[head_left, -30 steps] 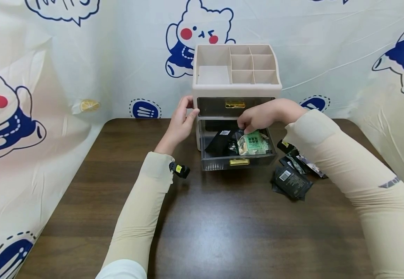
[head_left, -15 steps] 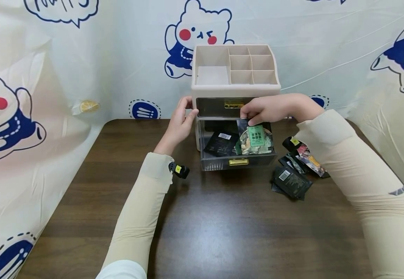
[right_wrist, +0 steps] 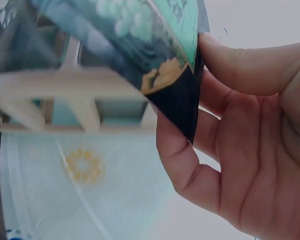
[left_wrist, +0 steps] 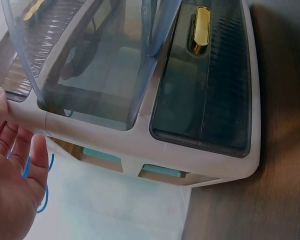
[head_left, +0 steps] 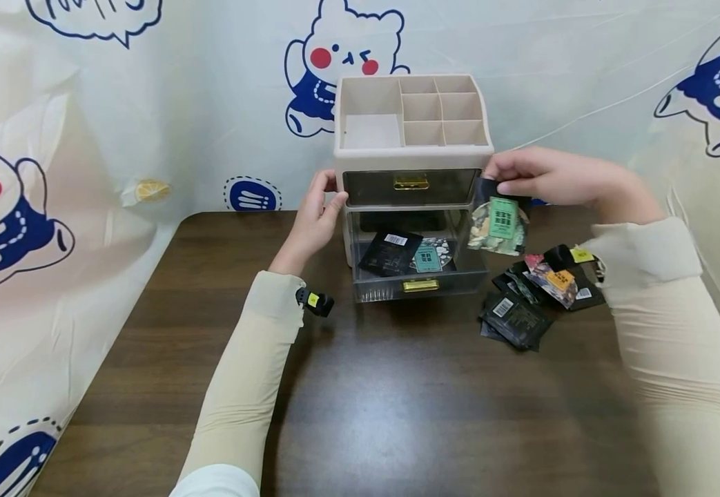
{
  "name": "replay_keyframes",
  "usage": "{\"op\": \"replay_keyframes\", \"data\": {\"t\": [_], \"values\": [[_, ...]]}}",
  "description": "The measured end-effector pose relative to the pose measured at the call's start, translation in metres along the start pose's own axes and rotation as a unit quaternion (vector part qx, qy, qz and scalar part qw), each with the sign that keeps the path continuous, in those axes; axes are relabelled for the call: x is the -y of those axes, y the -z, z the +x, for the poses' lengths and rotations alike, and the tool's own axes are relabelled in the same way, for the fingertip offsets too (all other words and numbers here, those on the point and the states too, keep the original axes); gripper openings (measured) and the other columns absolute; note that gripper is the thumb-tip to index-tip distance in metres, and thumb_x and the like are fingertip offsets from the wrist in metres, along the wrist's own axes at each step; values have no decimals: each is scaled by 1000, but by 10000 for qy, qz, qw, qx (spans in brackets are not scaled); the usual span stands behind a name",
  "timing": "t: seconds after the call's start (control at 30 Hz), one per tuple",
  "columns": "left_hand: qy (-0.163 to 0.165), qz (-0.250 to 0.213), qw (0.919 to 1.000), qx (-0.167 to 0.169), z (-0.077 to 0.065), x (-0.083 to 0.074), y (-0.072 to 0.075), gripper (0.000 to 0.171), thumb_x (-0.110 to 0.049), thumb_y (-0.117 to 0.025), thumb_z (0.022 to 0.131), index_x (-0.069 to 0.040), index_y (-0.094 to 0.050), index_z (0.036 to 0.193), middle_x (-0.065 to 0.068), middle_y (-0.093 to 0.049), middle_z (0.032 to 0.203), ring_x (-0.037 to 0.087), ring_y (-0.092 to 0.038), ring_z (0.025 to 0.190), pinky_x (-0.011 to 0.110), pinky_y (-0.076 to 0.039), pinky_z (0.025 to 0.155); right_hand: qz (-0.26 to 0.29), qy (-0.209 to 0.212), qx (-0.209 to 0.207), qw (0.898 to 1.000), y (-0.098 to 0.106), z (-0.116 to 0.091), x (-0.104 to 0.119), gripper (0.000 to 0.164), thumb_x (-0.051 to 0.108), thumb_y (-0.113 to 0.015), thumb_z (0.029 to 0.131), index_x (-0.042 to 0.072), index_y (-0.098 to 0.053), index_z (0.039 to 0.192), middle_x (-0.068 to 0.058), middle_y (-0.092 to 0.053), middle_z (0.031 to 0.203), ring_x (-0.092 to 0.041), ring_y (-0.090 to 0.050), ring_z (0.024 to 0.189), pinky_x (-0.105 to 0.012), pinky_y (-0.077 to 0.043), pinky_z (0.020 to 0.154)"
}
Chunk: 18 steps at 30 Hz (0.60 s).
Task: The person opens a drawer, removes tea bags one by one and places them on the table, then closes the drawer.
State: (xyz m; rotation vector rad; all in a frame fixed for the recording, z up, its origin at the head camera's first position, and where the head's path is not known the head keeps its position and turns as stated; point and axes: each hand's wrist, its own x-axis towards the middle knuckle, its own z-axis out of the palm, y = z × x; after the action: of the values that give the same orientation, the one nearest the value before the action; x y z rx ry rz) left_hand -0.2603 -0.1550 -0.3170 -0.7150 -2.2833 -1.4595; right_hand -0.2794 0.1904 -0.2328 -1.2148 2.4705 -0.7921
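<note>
Packet (head_left: 499,223) with a green label is pinched by its top edge in the right hand (head_left: 558,181), held in the air just right of the organizer (head_left: 413,148) and above the table (head_left: 397,400); thumb and fingers (right_wrist: 190,165) are seen clamped on its dark corner in the right wrist view. Left hand (head_left: 315,219) is laid against the organizer's left front corner, fingers relaxed, thumb at the edge of the closed upper drawer (head_left: 411,186). Lower drawer (head_left: 418,266) is pulled out; a black packet (head_left: 391,252) and a teal-labelled packet (head_left: 429,257) lie inside. More packets (head_left: 536,293) are heaped on the table right of the drawer, under the held one. Cartoon-print cloth (head_left: 86,138) hangs behind. Nothing is seen between the held packet and the heap.
</note>
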Motion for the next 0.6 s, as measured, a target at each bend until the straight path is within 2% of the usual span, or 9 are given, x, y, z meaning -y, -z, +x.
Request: {"op": "replay_keyframes", "data": {"t": [0.2, 0.43, 0.53, 0.6], "values": [[-15, 20, 10000, -17, -1, 2, 1, 29, -4, -46, 95, 6, -41, 121, 20, -45, 115, 24, -41, 106, 40, -38, 92, 342, -421, -496, 9973, -19, -44, -34, 14, 1, -41, 96, 0, -52, 105, -11, -60, 88, -20, -57, 78, -23, -47, 69], [-114, -37, 9999, 12, 0, 7, 2, 29, -3, -48, 94, 6, -41, 121, 20, -46, 116, 24, -41, 107, 43, -40, 90, 1160, -677, -439, 9900, -56, -77, -78, 15, -2, -38, 96, -5, -51, 104, -14, -61, 88, -21, -58, 74, -28, -49, 65], [-205, -20, 9998, 8, 0, 8, 2, 29, -2, -48, 94, 7, -41, 121, 21, -45, 115, 25, -41, 107, 43, -39, 92, 1307, -863, -416, 9868, -76, -85, -94, 14, -4, -39, 96, -5, -51, 103, -14, -61, 89, -20, -57, 73, -31, -50, 59], [-249, 11, 9997, -1, 0, 8, 2, 29, -2, -48, 94, 8, -41, 120, 21, -46, 115, 25, -41, 106, 41, -38, 93, 1198, -1097, -402, 9859, -90, -89, -103, 13, -6, -40, 94, -5, -52, 101, -12, -60, 89, -19, -54, 74, -31, -48, 59]]}}
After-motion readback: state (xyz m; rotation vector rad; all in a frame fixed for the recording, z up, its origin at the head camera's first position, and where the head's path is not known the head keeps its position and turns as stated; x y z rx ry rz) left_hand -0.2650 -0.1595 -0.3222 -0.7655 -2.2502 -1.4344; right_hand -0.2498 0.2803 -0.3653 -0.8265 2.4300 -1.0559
